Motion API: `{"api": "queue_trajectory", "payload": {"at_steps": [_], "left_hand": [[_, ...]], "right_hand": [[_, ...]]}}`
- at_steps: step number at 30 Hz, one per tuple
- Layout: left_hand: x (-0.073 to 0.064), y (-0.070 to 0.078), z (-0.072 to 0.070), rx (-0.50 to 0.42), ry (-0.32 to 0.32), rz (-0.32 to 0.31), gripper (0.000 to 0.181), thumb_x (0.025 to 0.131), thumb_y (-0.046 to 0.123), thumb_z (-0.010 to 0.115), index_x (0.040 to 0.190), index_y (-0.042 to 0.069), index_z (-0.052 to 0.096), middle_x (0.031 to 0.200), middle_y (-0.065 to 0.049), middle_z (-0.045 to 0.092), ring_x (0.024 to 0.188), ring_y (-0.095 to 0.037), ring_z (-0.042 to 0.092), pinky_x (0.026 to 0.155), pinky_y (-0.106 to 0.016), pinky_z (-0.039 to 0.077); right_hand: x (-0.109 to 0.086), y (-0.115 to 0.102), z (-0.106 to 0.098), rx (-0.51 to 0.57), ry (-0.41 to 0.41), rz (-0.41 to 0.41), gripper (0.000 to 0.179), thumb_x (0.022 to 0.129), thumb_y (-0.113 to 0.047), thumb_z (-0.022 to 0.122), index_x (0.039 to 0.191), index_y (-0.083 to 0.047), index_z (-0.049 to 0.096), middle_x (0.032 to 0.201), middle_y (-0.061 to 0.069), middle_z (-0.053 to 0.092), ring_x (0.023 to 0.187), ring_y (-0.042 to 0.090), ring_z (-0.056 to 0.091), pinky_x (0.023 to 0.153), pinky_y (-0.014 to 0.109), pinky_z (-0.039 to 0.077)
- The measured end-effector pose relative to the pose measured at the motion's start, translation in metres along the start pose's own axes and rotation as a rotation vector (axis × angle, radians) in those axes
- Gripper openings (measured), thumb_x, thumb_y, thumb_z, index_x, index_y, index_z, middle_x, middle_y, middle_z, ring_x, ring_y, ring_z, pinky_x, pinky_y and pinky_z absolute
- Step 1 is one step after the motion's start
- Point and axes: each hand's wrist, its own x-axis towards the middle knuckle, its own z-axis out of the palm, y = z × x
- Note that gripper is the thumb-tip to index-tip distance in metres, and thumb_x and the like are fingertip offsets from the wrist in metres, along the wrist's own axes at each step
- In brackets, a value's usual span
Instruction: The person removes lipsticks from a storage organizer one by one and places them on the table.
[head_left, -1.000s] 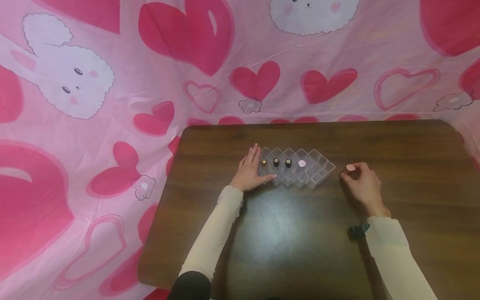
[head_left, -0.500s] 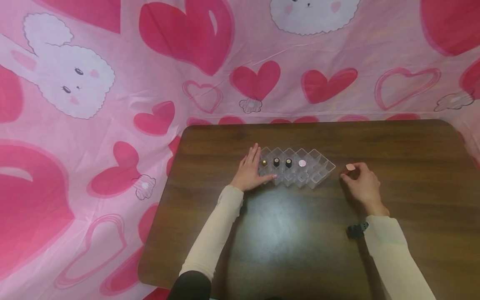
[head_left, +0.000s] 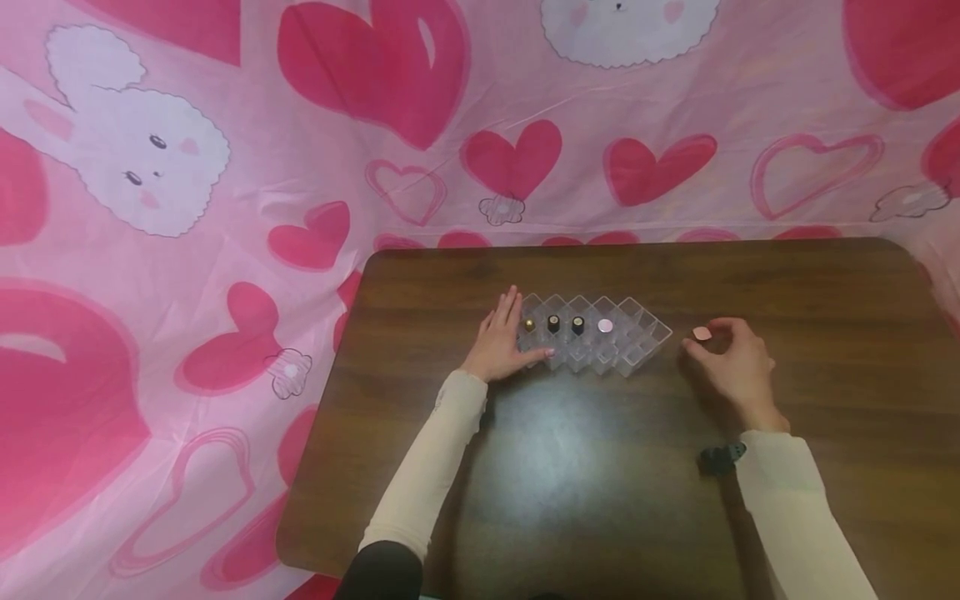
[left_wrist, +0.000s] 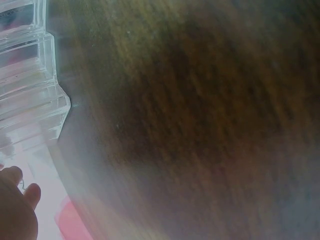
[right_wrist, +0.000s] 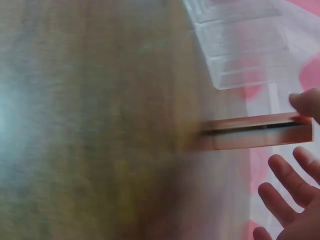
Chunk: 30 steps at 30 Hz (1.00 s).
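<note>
In the head view my left hand (head_left: 497,343) rests against the left end of a clear plastic lipstick organizer (head_left: 645,337), fingers straight and thumb along its front. A row of caps stands in its slots: a gold one (head_left: 529,324), two black ones (head_left: 553,324) and a pale pink one (head_left: 605,326). To the right of the organizer a rose-gold lipstick tube (head_left: 701,333) stands upright on the table. My right hand (head_left: 738,371) is around it, thumb and fingers spread. In the right wrist view the fingers (right_wrist: 290,182) are apart from the tube (right_wrist: 260,132).
The brown wooden table (head_left: 570,467) has rounded corners. Pink cloth (head_left: 315,150) with hearts and white animal faces hangs behind it and to the left. A small dark device (head_left: 722,458) sits at my right wrist.
My right hand has shifted slightly to the right, and its fingers have spread away from the lipstick tube, which stays standing. The left hand and organizer have not moved.
</note>
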Motion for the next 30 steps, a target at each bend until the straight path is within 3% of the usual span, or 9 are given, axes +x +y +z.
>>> {"api": "queue_trajectory", "payload": {"at_steps": [4, 8, 12, 17, 20, 22, 24, 27, 30], "left_hand": [[0.000, 0.000, 0.000, 0.006, 0.003, 0.003, 0.112, 0.064, 0.084, 0.037, 0.145, 0.014, 0.003, 0.150, 0.009, -0.017, 0.140, -0.016, -0.002, 0.110, -0.047, 0.016], [0.000, -0.001, 0.000, 0.001, 0.008, 0.006, 0.112, 0.064, 0.083, 0.038, 0.145, 0.014, 0.003, 0.150, 0.008, -0.016, 0.140, -0.018, -0.001, 0.110, -0.047, 0.015], [0.001, -0.001, 0.000, -0.009, 0.004, 0.004, 0.113, 0.064, 0.084, 0.038, 0.145, 0.015, 0.002, 0.151, 0.007, -0.014, 0.139, -0.016, -0.003, 0.111, -0.045, 0.014], [0.001, -0.002, 0.001, -0.015, 0.003, 0.000, 0.114, 0.063, 0.084, 0.038, 0.145, 0.015, 0.002, 0.150, 0.009, -0.016, 0.140, -0.017, -0.002, 0.111, -0.045, 0.013], [0.001, -0.002, 0.000, -0.008, 0.004, 0.000, 0.114, 0.063, 0.085, 0.037, 0.145, 0.014, 0.002, 0.149, 0.009, -0.017, 0.140, -0.020, 0.001, 0.110, -0.046, 0.014], [0.001, -0.001, 0.000, -0.009, 0.003, 0.001, 0.114, 0.063, 0.085, 0.037, 0.145, 0.014, 0.003, 0.150, 0.008, -0.016, 0.140, -0.021, 0.002, 0.110, -0.047, 0.015], [0.001, -0.001, -0.001, -0.011, -0.001, -0.001, 0.114, 0.063, 0.085, 0.036, 0.145, 0.014, 0.002, 0.150, 0.008, -0.015, 0.140, -0.020, 0.001, 0.110, -0.047, 0.015], [0.000, 0.001, -0.002, -0.018, 0.000, 0.000, 0.113, 0.063, 0.084, 0.038, 0.145, 0.015, 0.002, 0.151, 0.006, -0.013, 0.140, -0.018, -0.001, 0.110, -0.047, 0.015], [0.000, 0.001, -0.002, -0.012, -0.003, 0.000, 0.113, 0.064, 0.084, 0.038, 0.145, 0.015, 0.002, 0.151, 0.005, -0.012, 0.140, -0.017, -0.002, 0.110, -0.047, 0.015]], "right_hand": [[-0.001, -0.011, -0.012, 0.057, -0.008, 0.021, 0.069, 0.082, -0.052, 0.053, 0.129, -0.004, 0.039, 0.128, 0.023, 0.043, 0.116, 0.044, 0.031, 0.093, 0.067, 0.011], [-0.001, -0.024, -0.020, 0.103, 0.030, -0.004, 0.063, 0.082, -0.048, 0.055, 0.128, -0.007, 0.040, 0.128, 0.020, 0.043, 0.117, 0.040, 0.031, 0.092, 0.064, 0.021], [0.000, -0.038, -0.023, 0.118, 0.084, -0.084, 0.057, 0.082, -0.042, 0.059, 0.124, -0.006, 0.044, 0.125, 0.017, 0.048, 0.113, 0.033, 0.034, 0.090, 0.055, 0.027], [0.000, -0.058, -0.020, 0.151, 0.152, -0.197, 0.047, 0.080, -0.033, 0.065, 0.116, -0.006, 0.052, 0.118, 0.013, 0.054, 0.109, 0.028, 0.037, 0.086, 0.047, 0.027], [0.000, -0.067, -0.016, 0.162, 0.173, -0.249, 0.043, 0.078, -0.029, 0.068, 0.112, -0.007, 0.055, 0.113, 0.011, 0.055, 0.105, 0.024, 0.039, 0.086, 0.033, 0.034], [0.000, -0.071, -0.012, 0.152, 0.164, -0.271, 0.042, 0.078, -0.029, 0.068, 0.112, -0.007, 0.055, 0.112, 0.009, 0.055, 0.102, 0.021, 0.039, 0.077, 0.018, 0.039], [0.000, -0.074, -0.008, 0.149, 0.139, -0.293, 0.042, 0.078, -0.028, 0.068, 0.112, -0.007, 0.055, 0.112, 0.009, 0.056, 0.102, 0.021, 0.040, 0.071, 0.015, 0.038], [0.001, -0.077, 0.001, 0.144, 0.086, -0.339, 0.041, 0.079, -0.027, 0.068, 0.113, -0.007, 0.056, 0.112, 0.010, 0.056, 0.106, 0.025, 0.039, 0.085, 0.032, 0.035], [0.002, -0.078, 0.013, 0.127, 0.035, -0.392, 0.040, 0.079, -0.026, 0.068, 0.112, -0.007, 0.057, 0.110, 0.013, 0.058, 0.108, 0.030, 0.038, 0.086, 0.050, 0.024]]}}
